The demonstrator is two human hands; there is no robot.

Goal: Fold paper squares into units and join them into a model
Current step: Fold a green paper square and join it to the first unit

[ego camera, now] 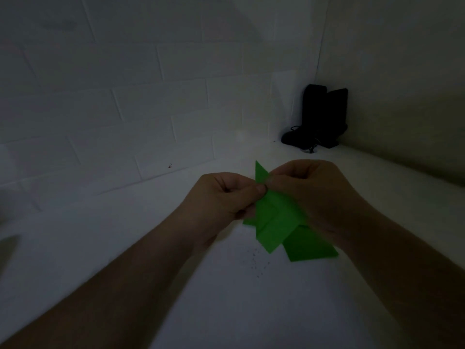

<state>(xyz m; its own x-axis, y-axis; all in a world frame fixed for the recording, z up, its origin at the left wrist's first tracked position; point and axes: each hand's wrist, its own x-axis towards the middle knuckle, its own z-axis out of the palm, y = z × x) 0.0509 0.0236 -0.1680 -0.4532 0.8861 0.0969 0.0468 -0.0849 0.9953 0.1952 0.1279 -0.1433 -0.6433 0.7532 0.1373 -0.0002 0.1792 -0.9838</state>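
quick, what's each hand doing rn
Left hand: pinching the green paper piece.
Right hand: gripping the same green paper piece.

A white table (201, 285) carries dark objects (319, 117) in its far corner.

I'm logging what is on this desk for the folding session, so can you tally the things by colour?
Green: 1, the folded green paper piece, pinched by the left hand and the right hand; how many units it holds cannot be told.
Black: 2, the upright black blocks in the corner and the black cable at their foot.
Total: 3
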